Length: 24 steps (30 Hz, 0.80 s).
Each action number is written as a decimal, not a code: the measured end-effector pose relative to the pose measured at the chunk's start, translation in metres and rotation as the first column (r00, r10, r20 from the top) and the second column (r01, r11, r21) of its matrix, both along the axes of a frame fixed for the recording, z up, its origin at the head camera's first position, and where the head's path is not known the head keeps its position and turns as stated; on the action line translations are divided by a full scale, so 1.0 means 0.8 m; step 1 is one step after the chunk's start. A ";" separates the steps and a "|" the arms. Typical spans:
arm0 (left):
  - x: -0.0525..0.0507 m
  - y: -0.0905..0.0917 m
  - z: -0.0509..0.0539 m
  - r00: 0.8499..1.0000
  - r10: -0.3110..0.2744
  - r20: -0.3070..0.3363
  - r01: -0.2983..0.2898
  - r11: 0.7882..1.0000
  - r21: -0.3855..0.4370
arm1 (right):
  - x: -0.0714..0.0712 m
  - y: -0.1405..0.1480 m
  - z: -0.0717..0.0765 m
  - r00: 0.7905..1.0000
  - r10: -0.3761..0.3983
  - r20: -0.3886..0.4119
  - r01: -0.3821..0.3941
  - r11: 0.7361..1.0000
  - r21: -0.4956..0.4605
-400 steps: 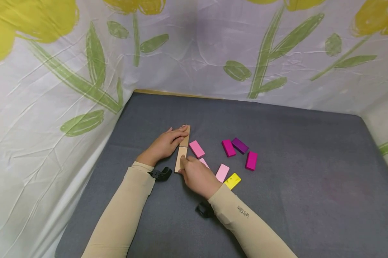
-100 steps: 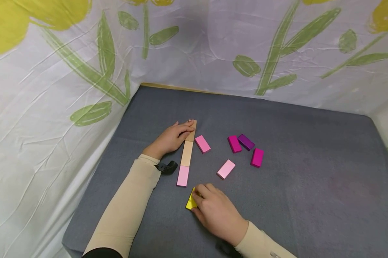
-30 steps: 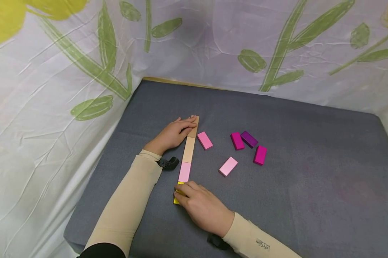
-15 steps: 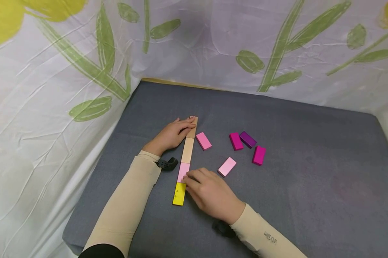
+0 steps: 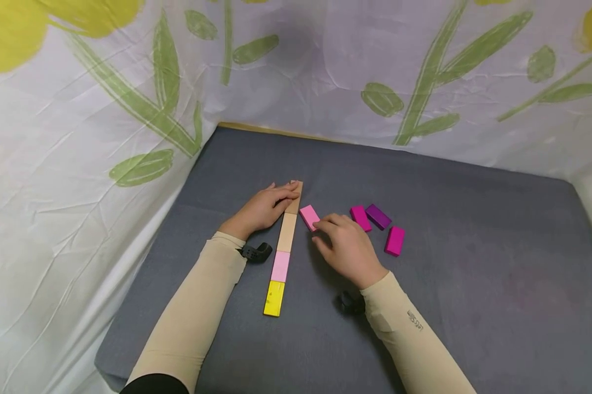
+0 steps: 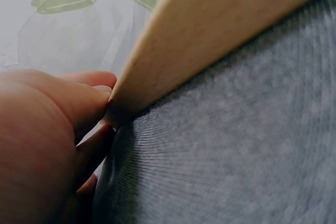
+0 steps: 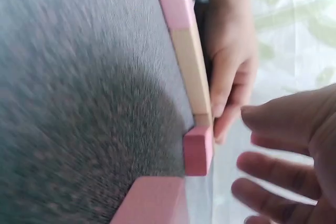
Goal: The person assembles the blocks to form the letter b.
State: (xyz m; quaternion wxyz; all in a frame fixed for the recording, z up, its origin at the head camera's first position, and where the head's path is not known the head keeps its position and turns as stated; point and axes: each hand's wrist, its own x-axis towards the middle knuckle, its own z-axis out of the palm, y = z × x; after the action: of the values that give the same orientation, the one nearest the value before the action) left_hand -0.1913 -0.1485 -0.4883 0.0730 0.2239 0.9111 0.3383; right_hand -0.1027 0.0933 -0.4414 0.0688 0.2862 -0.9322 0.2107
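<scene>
In the head view, a straight row runs toward me: a tan block (image 5: 293, 206), a beige block (image 5: 286, 232), a light pink block (image 5: 280, 266) and a yellow block (image 5: 274, 299). My left hand (image 5: 260, 210) rests its extended fingers on the far tan block, which looms large as a wooden piece (image 6: 210, 30) in the left wrist view. My right hand (image 5: 350, 249) hovers with parted fingers beside a loose pink block (image 5: 309, 218), holding nothing. Another pink block (image 7: 152, 203) shows low in the right wrist view; my right hand hides it in the head view.
Two magenta blocks (image 5: 395, 241) and a purple block (image 5: 378, 216) lie to the right of my right hand. Grey cloth (image 5: 473, 262) covers the table. A white sheet with painted flowers (image 5: 320, 82) hangs behind and at the left.
The light pink and yellow blocks have joined the row's near end. My right hand has let go of the yellow block and moved forward and right. My left hand stays on the tan block.
</scene>
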 end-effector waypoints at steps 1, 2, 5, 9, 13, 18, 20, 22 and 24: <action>0.000 0.000 -0.001 1.000 -0.003 0.000 0.003 1.000 -0.004 | -0.004 0.000 -0.002 1.000 -0.017 0.012 0.017 1.000 0.000; 0.000 0.000 -0.001 1.000 -0.002 0.005 0.002 1.000 -0.005 | -0.008 -0.001 -0.003 0.999 -0.032 0.024 0.032 0.999 0.002; 0.000 0.001 -0.002 1.000 -0.002 0.009 0.002 1.000 -0.010 | -0.016 -0.004 -0.006 0.997 -0.068 0.047 0.068 0.998 0.003; -0.001 0.001 -0.001 1.000 0.001 0.010 -0.001 1.000 -0.002 | -0.025 -0.012 -0.007 0.993 -0.109 0.054 0.108 0.994 0.011; -0.001 0.000 -0.001 1.000 0.002 0.011 -0.002 1.000 0.002 | -0.031 -0.019 -0.009 0.989 -0.138 0.059 0.136 0.990 0.027; 0.001 -0.002 0.001 1.000 0.015 0.015 -0.015 1.000 0.015 | -0.033 -0.023 -0.015 0.986 -0.146 0.082 0.145 0.989 0.027; 0.000 -0.002 0.001 1.000 0.018 0.013 -0.018 1.000 0.018 | -0.033 -0.023 -0.016 0.985 -0.143 0.094 0.142 0.990 0.018; 0.000 -0.002 0.001 1.000 0.014 0.010 -0.015 1.000 0.016 | -0.032 -0.023 -0.017 0.984 -0.141 0.108 0.141 0.990 0.008; -0.001 -0.001 0.001 1.000 0.007 0.008 -0.007 1.000 0.008 | -0.031 -0.022 -0.017 0.983 -0.141 0.120 0.142 0.990 0.004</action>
State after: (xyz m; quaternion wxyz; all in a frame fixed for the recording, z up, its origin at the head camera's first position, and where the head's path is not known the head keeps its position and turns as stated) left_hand -0.1917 -0.1495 -0.4878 0.0743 0.2196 0.9103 0.3429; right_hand -0.1279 0.0754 -0.4548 0.0282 0.2060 -0.9521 0.2242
